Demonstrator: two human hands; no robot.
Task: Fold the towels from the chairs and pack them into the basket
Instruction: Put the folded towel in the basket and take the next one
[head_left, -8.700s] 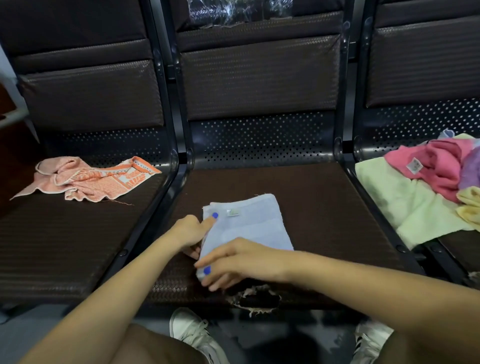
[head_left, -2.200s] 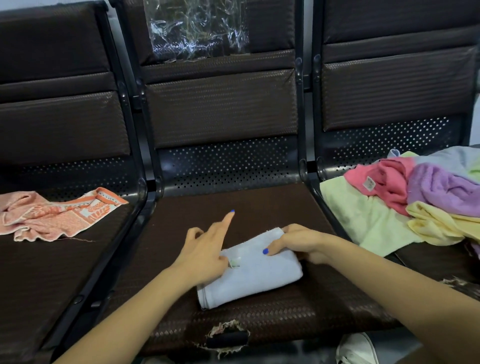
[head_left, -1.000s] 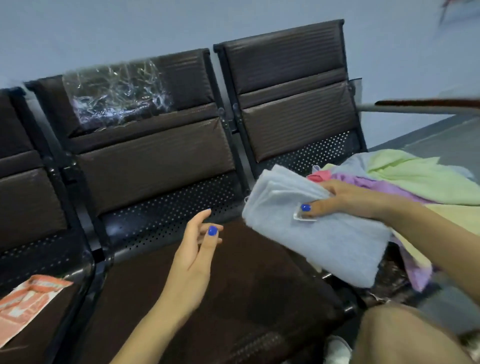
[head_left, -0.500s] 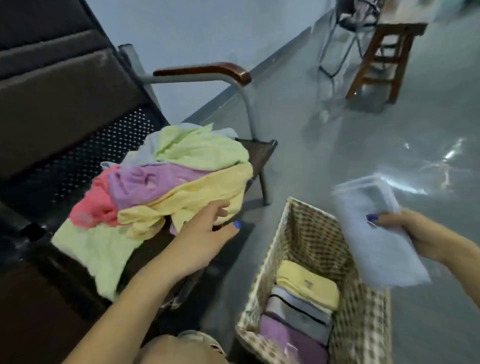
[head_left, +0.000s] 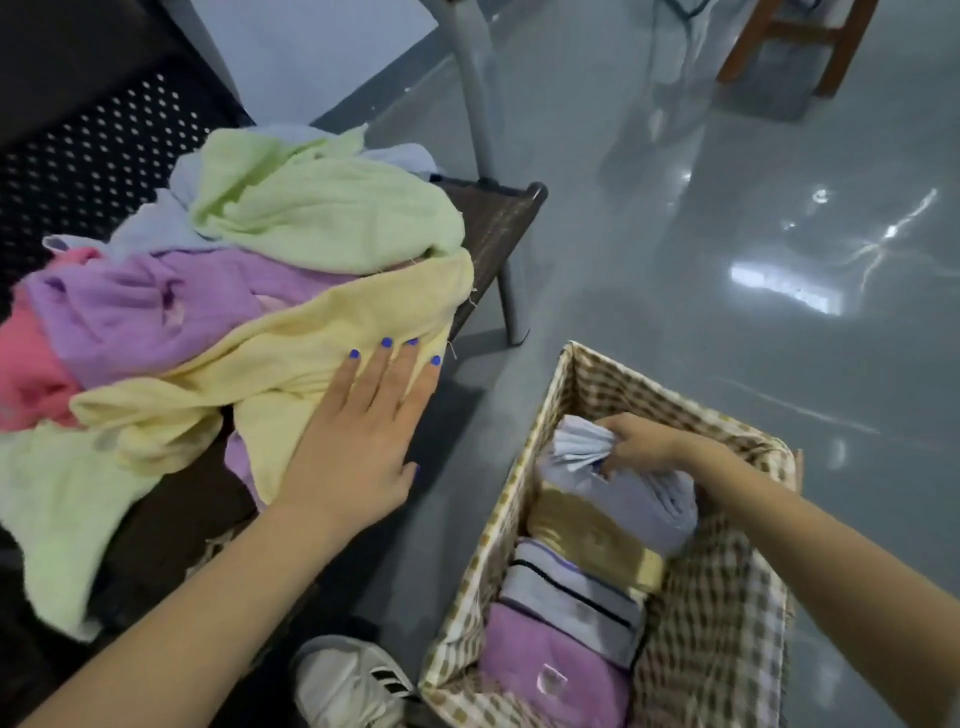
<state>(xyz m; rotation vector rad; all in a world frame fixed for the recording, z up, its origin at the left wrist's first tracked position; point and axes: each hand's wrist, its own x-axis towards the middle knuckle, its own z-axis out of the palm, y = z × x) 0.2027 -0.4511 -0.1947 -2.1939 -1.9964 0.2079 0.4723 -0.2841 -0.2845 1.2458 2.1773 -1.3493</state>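
Grey floor, right: basket (head_left: 566, 384) now receiving blue towel (head_left: 623, 493) gripped by right hand (head_left: 641, 441); left hand (head_left: 363, 436), flat, now on yellow towel (head_left: 291, 358).

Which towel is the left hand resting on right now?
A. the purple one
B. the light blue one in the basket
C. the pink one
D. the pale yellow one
D: the left hand lies flat, fingers straight, on the pale yellow towel on top of the pile on the chair, while the right hand grips the light blue towel inside the basket.
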